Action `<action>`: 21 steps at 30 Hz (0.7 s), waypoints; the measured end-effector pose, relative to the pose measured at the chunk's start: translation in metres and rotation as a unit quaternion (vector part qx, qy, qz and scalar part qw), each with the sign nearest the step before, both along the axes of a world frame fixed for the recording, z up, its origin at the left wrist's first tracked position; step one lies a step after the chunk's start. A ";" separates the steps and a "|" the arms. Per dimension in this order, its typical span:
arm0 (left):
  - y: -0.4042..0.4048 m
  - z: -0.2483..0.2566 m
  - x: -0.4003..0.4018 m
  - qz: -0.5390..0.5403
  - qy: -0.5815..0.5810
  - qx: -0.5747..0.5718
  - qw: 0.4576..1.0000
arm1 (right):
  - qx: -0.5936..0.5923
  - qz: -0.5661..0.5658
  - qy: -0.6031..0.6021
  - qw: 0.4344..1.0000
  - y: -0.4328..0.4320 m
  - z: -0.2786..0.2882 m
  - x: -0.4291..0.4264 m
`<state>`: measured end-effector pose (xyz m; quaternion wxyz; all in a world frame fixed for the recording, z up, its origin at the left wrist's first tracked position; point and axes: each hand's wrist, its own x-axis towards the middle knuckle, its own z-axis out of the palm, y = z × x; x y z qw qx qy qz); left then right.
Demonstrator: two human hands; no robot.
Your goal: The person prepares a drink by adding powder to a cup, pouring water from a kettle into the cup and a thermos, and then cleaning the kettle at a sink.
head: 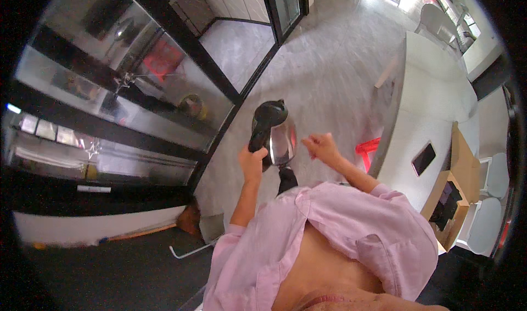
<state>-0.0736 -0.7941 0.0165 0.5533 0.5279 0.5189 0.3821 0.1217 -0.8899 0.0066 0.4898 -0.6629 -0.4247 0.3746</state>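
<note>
My left hand (251, 162) grips the black handle of an electric kettle (281, 144) with a shiny metal body and a black lid. The kettle hangs in front of my body, above the floor. To its right, my right hand (322, 148) is apart from it, fingers curled in and nothing visible between them. A dark shoe or foot (287, 179) shows just below the kettle.
A black-framed glass door (181, 68) stands left, with a doorway beyond it. On the right, a white table (424, 101) bears a phone (424, 159) and an opened cardboard box (461, 195) with dark contents. A red stool (366, 149) sits by its edge. Chairs (486, 224) line the far side.
</note>
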 end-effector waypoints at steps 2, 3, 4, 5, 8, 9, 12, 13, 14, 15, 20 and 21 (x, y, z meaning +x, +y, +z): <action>0.042 -0.010 0.009 -0.022 0.000 0.027 0.999 | -0.017 -0.044 -0.026 0.999 0.040 0.000 0.020; 0.059 -0.007 0.018 -0.036 -0.002 0.036 0.999 | -0.029 -0.070 -0.040 0.996 0.057 0.001 0.030; 0.076 -0.003 0.028 -0.041 -0.008 0.038 0.998 | 0.004 -0.098 -0.050 0.994 0.076 0.003 0.040; 0.093 0.002 0.038 -0.046 -0.013 0.041 0.998 | 0.037 -0.127 -0.062 0.989 0.096 0.005 0.051; 0.150 0.003 0.058 -0.067 -0.048 0.030 0.996 | 0.136 -0.159 -0.123 0.970 0.161 0.025 0.075; 0.168 0.000 0.063 -0.078 -0.062 0.019 0.995 | 0.164 -0.163 -0.147 0.962 0.181 0.032 0.079; 0.219 -0.001 0.090 -0.085 -0.057 0.003 0.995 | 0.187 -0.170 -0.152 0.955 0.244 0.040 0.095; 0.235 0.002 0.099 -0.092 -0.038 0.004 0.995 | 0.183 -0.170 -0.174 0.953 0.264 0.038 0.103; 0.249 0.007 0.108 -0.098 -0.019 0.004 0.995 | 0.178 -0.168 -0.197 0.949 0.283 0.036 0.112; 0.264 0.009 0.119 -0.102 -0.001 0.005 0.995 | 0.175 -0.164 -0.220 0.946 0.303 0.033 0.121; 0.354 -0.012 0.174 -0.106 0.011 0.042 0.993 | 0.214 -0.136 -0.316 0.914 0.407 -0.004 0.183; 0.375 -0.019 0.185 -0.093 0.011 0.038 0.995 | 0.217 -0.128 -0.311 0.916 0.429 -0.008 0.194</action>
